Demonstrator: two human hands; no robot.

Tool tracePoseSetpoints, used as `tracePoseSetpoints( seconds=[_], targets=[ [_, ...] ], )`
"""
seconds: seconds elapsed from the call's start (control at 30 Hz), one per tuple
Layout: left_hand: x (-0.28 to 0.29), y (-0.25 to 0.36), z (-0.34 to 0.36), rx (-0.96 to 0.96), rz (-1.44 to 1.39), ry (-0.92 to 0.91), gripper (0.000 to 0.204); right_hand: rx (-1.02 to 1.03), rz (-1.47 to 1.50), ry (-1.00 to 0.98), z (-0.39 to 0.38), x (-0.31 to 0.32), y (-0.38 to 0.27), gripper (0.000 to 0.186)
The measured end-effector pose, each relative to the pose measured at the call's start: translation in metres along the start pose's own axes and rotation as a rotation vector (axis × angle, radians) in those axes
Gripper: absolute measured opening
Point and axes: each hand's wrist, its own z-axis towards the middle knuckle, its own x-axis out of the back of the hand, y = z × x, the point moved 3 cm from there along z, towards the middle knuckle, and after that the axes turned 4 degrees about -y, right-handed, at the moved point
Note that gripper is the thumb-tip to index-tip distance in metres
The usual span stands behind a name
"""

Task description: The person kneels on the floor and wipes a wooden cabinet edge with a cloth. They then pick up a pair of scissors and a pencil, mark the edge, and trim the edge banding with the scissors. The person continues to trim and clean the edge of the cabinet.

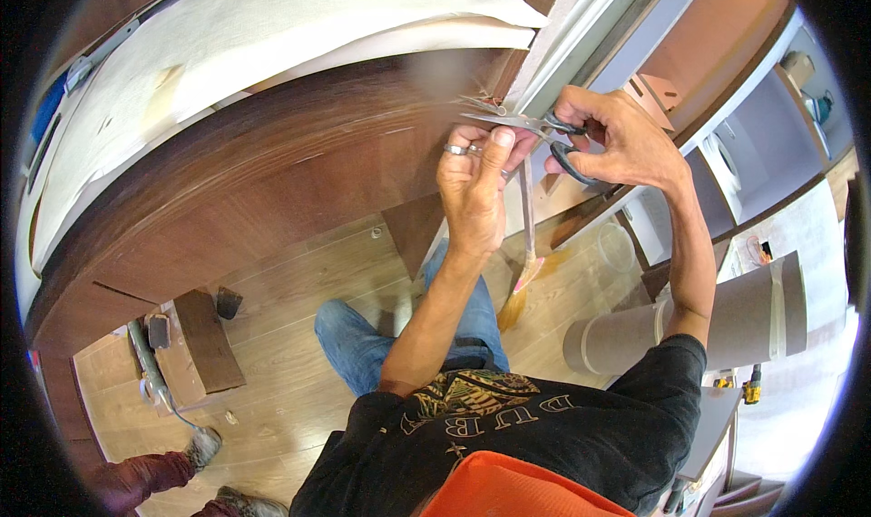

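Note:
My right hand (626, 136) holds a pair of scissors (522, 121), thumb and fingers in the black loops. The blades point left and lie across the fingertips of my left hand (476, 190). My left hand is closed in a pinch, with rings on its fingers. What it grips is too small and hidden to name. A few thin strands (490, 106) show just beyond the blades. Both hands are close together beside the right end of a curved dark-wood counter front (272, 154).
White sheeting (299, 27) covers the counter top. Below right lie a broom (529, 268) and a large brown roll (689, 322). Open shelving (762, 109) stands at the right. At lower left are a wooden box (204, 349) and another person's legs (145, 476).

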Motion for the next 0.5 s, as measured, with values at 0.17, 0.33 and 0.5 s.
tracePoseSetpoints(
  seconds=[0.17, 0.33, 0.5],
  targets=[
    [-0.0016, 0.0019, -0.0006, 0.003, 0.009, 0.006, 0.009, -0.001, 0.000, 0.011, -0.0015, -0.0004, 0.0030, 0.041],
    [-0.0013, 0.0014, -0.0003, 0.003, 0.009, 0.002, 0.009, 0.009, -0.005, 0.018, -0.0021, -0.0011, 0.0046, 0.039],
    [-0.0018, 0.0013, -0.0002, 0.002, 0.000, -0.001, 0.010, -0.031, -0.009, -0.020, -0.0030, 0.0001, 0.0043, 0.036]
  ],
)
